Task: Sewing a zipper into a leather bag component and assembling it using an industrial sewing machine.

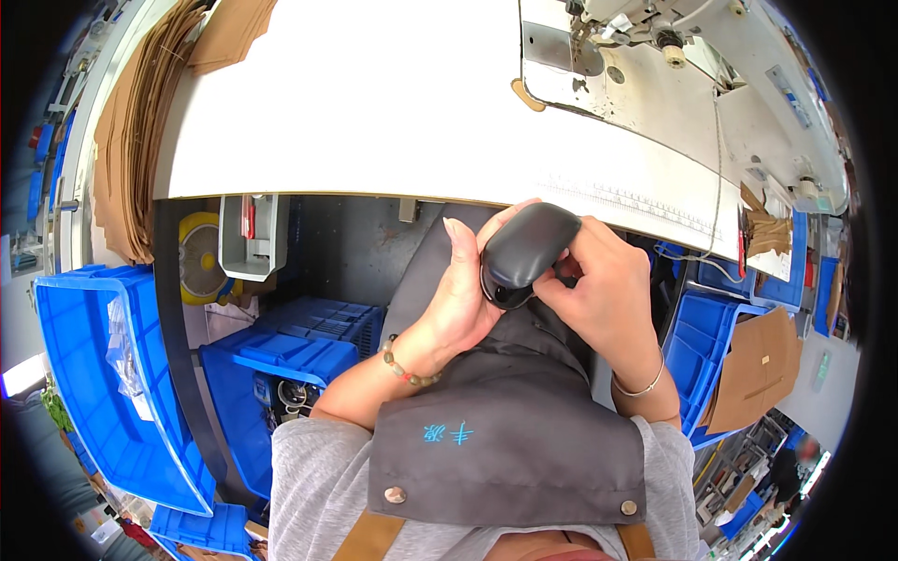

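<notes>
In front of my apron, just off the table's near edge, I hold a smooth black oval case-like object (531, 245). It has a rounded top and a glossier lower end; its exact kind does not show. My left hand (465, 280) cups its left side, thumb raised along it and the other fingers mostly hidden behind. On the right side, my right hand (599, 280) grips it with curled fingers, thumb and forefinger close together near its lower edge. A beaded bracelet (408, 366) circles my left wrist and a thin bangle (640, 389) my right.
Ahead stretches a white sewing table (374, 103), with a sewing machine (645, 47) at the far right. Brown card pieces (136, 140) stand stacked at the left. Blue bins (122, 374) flank me, and a grey open drawer (253, 245) hangs under the tabletop.
</notes>
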`<state>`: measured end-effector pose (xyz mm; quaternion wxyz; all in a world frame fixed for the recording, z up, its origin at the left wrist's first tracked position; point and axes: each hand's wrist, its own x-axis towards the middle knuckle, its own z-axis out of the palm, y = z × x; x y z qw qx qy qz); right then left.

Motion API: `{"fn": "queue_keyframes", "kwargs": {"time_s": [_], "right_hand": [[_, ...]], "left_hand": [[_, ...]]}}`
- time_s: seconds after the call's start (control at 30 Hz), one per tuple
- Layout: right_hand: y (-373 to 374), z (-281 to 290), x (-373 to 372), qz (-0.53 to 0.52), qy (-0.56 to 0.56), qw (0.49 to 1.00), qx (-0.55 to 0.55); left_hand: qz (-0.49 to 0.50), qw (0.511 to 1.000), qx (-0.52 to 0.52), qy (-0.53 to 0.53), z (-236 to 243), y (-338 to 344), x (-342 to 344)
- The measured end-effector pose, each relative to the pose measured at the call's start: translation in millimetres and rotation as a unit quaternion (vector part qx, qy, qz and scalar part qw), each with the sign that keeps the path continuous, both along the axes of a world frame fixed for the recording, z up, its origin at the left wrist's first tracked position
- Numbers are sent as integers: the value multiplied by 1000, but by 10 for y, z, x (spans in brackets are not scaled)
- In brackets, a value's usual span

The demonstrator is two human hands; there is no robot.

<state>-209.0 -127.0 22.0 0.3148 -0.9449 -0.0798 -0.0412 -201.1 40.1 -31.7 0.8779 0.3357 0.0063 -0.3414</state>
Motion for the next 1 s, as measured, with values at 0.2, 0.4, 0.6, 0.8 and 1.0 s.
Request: {"fn": "queue_keyframes", "kwargs": {"time_s": [0.2,0.4,0.6,0.8,1.0], "right_hand": [[7,58,12,15,19,999,-24],[-59,-10,33,6,7,999,-47],[-106,58,34,7,15,1000,-1],[-117,141,11,6,33,999,11],[-144,64,12,10,30,999,41]], "left_hand": [[21,1000,-7,20,7,-33,-21],[19,999,5,36,46,-37,-41],[0,994,-28,101,104,-15,-2],[-11,988,-26,154,126,7,25],[-5,986,-36,161,107,6,24]]}}
